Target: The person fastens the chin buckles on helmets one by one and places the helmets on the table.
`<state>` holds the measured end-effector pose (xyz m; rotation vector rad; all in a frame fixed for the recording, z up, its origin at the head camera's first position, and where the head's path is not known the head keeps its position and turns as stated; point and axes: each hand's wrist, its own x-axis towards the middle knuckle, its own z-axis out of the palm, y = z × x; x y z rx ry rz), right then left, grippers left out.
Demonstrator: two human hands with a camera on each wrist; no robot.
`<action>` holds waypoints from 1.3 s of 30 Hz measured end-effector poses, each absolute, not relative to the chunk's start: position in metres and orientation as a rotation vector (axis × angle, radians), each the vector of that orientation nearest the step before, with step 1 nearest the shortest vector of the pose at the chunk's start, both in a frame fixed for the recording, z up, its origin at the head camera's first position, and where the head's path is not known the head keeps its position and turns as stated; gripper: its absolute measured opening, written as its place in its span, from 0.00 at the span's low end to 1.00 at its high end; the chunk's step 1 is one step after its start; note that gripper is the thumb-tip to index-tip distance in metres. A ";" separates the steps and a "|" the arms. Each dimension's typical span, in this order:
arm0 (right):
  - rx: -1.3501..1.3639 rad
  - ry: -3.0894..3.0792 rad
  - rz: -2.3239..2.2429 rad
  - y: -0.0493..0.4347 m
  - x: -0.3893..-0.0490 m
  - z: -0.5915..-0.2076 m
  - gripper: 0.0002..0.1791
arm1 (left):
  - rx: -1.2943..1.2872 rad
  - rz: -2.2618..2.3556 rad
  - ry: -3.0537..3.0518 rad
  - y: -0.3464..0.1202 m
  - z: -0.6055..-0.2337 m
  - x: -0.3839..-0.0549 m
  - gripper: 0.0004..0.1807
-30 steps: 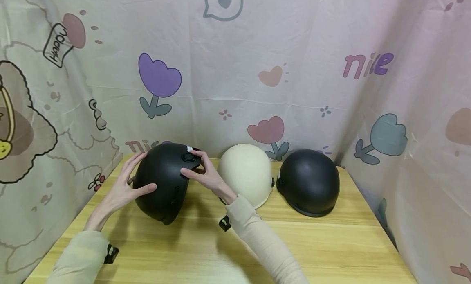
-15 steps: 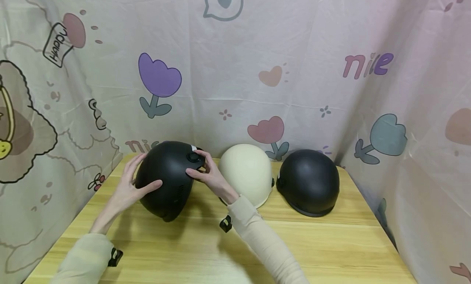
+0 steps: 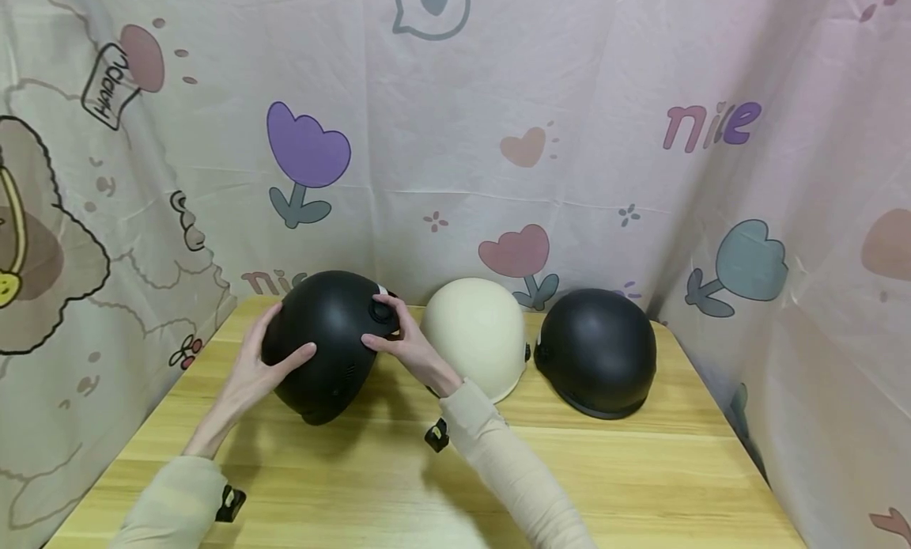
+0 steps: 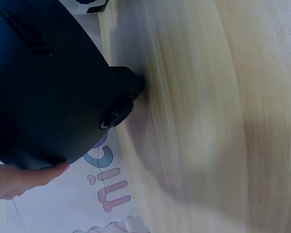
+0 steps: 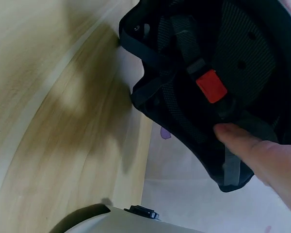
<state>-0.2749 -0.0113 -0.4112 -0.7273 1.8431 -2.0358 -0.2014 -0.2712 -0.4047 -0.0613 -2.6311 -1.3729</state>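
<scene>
Both hands hold a matte black helmet (image 3: 323,335) at the left of the table, tilted with its opening towards the right. On its left side my left hand (image 3: 255,367) grips the shell, thumb over the front and the other fingers mostly hidden behind it. My right hand (image 3: 411,343) pinches the rim on the right, near a round black knob (image 3: 381,310). The right wrist view shows the helmet's dark inside, with straps and a red buckle (image 5: 212,87); one finger of the right hand reaches in there. A dark shadow falls below the helmet, which appears lifted off the wood.
A cream helmet (image 3: 474,339) stands just right of the right hand, partly behind the forearm. Farther right sits another black helmet (image 3: 598,351). The wooden table (image 3: 640,478) ends at the back against a patterned cloth (image 3: 441,122).
Over the last second the black helmet has risen slightly, shifted a little to the right and tilted further. Both hands have moved along with it. The other two helmets have stayed put.
</scene>
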 end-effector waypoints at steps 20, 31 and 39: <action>-0.576 2.010 -1.934 -0.010 -0.274 -0.417 0.43 | -0.017 -1.476 -2.714 -0.286 -0.407 -0.203 0.51; -0.589 1.983 -1.948 -0.007 -0.280 -0.432 0.42 | 0.017 -1.425 -2.737 -0.280 -0.406 -0.204 0.54; -0.573 1.939 -1.971 -0.004 -0.287 -0.446 0.42 | -0.004 -1.289 -2.725 -0.273 -0.410 -0.205 0.56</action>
